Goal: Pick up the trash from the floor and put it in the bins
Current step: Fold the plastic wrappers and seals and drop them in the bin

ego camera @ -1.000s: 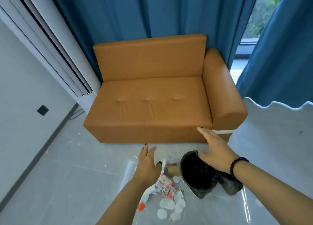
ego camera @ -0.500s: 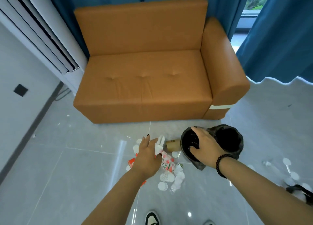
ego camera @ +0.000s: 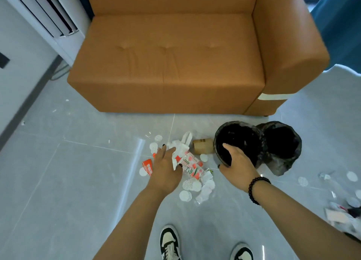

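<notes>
Two bins lined with black bags stand on the grey floor in front of the sofa. My right hand [ego camera: 237,165] grips the near rim of the left bin [ego camera: 237,123], thumb inside. The right bin [ego camera: 283,166] touches it. My left hand [ego camera: 166,169] is down over a trash pile and pinches a white wrapper [ego camera: 177,153]. Around it lie red-and-white packets [ego camera: 193,167], white round pads [ego camera: 185,195], an orange packet [ego camera: 147,166] and a cardboard tube [ego camera: 203,145] beside the left bin.
An orange sofa [ego camera: 175,64] stands just behind the pile and bins. More pads and wrappers [ego camera: 341,212] are scattered on the floor at the right. A white standing unit [ego camera: 64,25] is at the back left. My shoes [ego camera: 170,242] are below the pile.
The view has tilted down and come closer to the floor. My right hand slid from the bin's far side to its near rim. My left hand stays low over the pile, holding the white wrapper.
</notes>
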Demonstrator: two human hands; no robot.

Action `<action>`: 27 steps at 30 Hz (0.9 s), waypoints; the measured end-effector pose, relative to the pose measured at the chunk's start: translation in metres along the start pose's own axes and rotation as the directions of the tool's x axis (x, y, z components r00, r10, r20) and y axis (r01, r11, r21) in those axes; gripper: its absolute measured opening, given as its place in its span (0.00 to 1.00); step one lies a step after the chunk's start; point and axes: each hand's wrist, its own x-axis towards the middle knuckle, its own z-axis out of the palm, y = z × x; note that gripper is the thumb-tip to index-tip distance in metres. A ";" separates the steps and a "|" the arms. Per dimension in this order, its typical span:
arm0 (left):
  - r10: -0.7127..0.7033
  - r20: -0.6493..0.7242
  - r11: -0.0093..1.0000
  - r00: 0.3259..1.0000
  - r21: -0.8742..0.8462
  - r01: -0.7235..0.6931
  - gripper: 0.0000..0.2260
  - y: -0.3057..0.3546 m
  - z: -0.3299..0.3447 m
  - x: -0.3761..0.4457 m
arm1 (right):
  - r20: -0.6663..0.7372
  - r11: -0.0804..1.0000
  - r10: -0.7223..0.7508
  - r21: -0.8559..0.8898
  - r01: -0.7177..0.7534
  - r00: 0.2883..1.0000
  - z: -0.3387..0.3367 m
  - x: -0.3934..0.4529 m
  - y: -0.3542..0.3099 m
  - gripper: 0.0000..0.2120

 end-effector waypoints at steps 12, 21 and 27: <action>-0.142 0.022 0.983 0.990 -0.116 0.144 0.24 -0.137 0.133 0.067 | 0.060 0.980 0.127 0.146 -0.135 0.990 0.146 0.088 0.108 0.25; -0.176 0.061 0.984 0.982 -0.020 0.178 0.26 -0.224 0.201 0.121 | 0.032 0.969 0.132 0.209 -0.136 0.991 0.244 0.166 0.174 0.24; -0.270 0.112 0.952 0.956 -0.121 0.283 0.07 -0.261 0.251 0.169 | 0.046 0.996 -0.061 0.062 0.058 0.997 0.285 0.233 0.205 0.24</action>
